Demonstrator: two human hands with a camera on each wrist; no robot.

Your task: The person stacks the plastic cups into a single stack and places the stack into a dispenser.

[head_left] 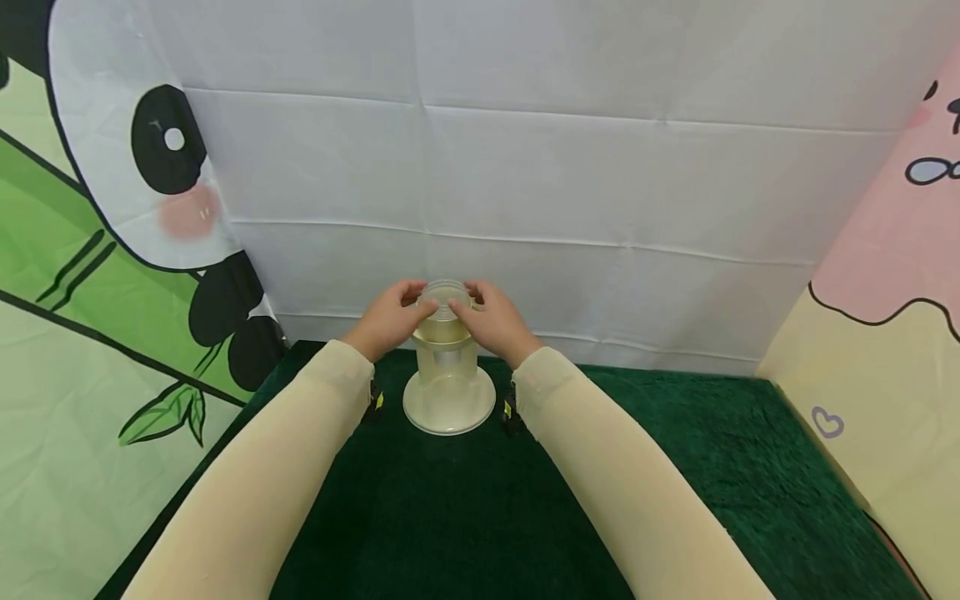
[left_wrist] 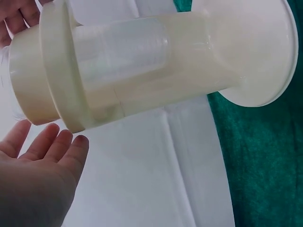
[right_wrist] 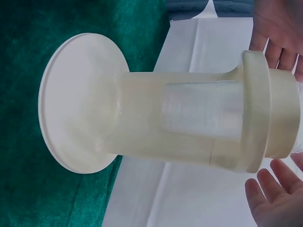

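A cream cup dispenser (head_left: 448, 404) with a wide round base and an upright translucent tube stands upright on green cloth. Nested clear plastic cups (head_left: 444, 293) protrude from its top; in both wrist views, a pale stack shows through the tube wall. My left hand (head_left: 390, 318) holds the cups' left side, thumb at the front. On the right, my right hand (head_left: 497, 321) holds them likewise. The collar (left_wrist: 61, 66) lies just below the hands; several left fingers (left_wrist: 59, 146) stretch out beside it. In the right wrist view, right fingers (right_wrist: 270, 184) are also extended near the collar.
Green plush cloth (head_left: 675, 467) covers the table. Behind it hangs a creased white backdrop (head_left: 525, 183). Printed cartoon panels flank the table, with a panda (head_left: 168, 142) on the left and a pink figure (head_left: 885, 242) on the right.
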